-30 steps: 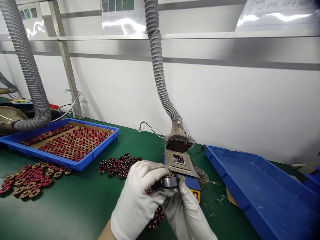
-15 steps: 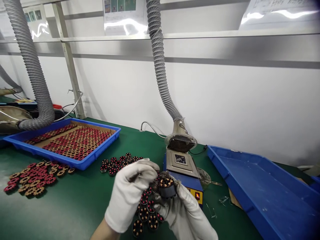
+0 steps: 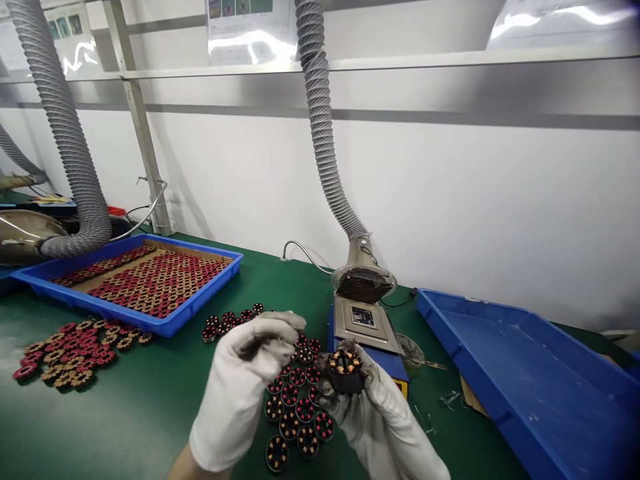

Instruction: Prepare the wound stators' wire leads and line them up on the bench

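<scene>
My right hand [image 3: 380, 413], in a white glove with dirty fingertips, grips a round black part with copper-coloured coils [image 3: 346, 372] by its sides. To the left of it, my left hand [image 3: 245, 380], also gloved, is raised with its fingers curled together; what they hold, if anything, is hidden. Between and below the hands stand several black round parts with red or copper coils [image 3: 289, 425]. More such parts [image 3: 227, 321] are behind my left hand.
A blue box-shaped device with a metal top plate [image 3: 365, 319] stands behind my right hand under an exhaust hood [image 3: 363, 277]. At right lies a large blue tray [image 3: 530, 373]. On the left are a blue tray of coil rings [image 3: 165, 325] and a loose pile of rings [image 3: 75, 353].
My left hand has moved left, away from the part in my right hand. My right hand has shifted slightly right with the part, and more round parts show between the hands.
</scene>
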Demonstrator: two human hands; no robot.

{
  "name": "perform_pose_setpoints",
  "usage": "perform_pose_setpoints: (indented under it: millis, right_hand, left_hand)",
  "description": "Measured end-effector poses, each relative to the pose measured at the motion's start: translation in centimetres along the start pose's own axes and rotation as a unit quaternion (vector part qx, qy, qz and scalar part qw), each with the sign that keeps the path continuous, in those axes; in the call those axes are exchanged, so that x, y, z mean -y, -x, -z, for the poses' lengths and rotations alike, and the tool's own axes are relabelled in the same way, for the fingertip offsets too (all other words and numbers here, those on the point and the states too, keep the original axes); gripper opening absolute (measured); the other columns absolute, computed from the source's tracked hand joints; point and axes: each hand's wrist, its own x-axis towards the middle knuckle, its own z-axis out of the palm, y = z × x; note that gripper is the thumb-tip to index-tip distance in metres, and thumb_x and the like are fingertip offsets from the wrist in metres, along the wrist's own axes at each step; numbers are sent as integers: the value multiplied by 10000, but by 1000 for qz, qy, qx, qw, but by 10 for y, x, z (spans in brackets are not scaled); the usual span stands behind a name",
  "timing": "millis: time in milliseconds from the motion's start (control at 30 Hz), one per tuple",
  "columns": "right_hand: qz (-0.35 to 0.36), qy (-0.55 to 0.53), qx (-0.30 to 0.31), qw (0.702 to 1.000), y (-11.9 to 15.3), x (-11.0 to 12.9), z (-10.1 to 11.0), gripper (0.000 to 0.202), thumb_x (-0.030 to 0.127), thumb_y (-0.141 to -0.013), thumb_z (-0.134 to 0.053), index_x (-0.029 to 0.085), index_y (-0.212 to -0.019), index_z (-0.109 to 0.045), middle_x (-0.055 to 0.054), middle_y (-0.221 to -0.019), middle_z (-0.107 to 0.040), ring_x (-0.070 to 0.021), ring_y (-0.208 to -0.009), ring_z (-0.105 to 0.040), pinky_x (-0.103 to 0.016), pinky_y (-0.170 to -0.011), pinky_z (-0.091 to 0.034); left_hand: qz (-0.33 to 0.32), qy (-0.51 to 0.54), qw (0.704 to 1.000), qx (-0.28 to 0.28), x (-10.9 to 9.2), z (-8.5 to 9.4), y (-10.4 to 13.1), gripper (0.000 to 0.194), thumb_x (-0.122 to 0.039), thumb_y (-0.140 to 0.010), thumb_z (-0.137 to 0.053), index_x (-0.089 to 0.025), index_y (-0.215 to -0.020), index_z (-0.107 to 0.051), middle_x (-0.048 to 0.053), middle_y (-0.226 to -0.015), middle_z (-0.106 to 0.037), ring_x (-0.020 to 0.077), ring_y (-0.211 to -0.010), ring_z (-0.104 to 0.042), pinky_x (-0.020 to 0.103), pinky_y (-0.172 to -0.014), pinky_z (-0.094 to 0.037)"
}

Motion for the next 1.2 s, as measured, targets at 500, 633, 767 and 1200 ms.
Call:
perform_pose_setpoints:
  millis: [500, 633, 767, 1200]
  right_hand:
    - [247, 120, -146, 950, 4, -4, -26, 412, 98, -479, -809, 271, -820, -655, 9, -846, -713, -164, -781, -652, -262, -730, -531]
    - [399, 174, -203, 877, 7, -14, -32, 398, 53, -474, -782, 297, -761, -652, 26, -911, -684, -160, -826, -642, -238, -703, -520]
    - [508, 283, -161, 797, 6, -29, -23, 362, 25, -547, -724, 320, -753, -683, -3, -979, -653, -226, -939, -599, -343, -795, -500]
    - [430, 243, -164, 854, 5, -30, -7, 453, -7, -523, -759, 371, -756, -666, 39, -981, -623, -207, -976, -577, -374, -893, -453]
  left_hand:
    - [-112, -127, 985, 29, -3, -12, 13, 137, -159, -828, -515, -235, -753, -601, -4, -909, -591, 155, -949, -539, 229, -869, -423]
    - [9, -44, 999, 26, -9, -15, 8, 171, -164, -789, -580, -264, -922, -617, -10, -1058, -598, 154, -1038, -528, 181, -865, -426]
    - [178, 97, 965, 167, -7, -29, 7, 372, -264, -747, -638, -194, -1106, -568, 78, -1074, -615, 224, -1031, -548, 262, -864, -458]
    - [179, 97, 979, 7, 3, -32, -1, 227, -91, -588, -671, -155, -805, -682, 37, -756, -679, 147, -721, -624, 176, -654, -500]
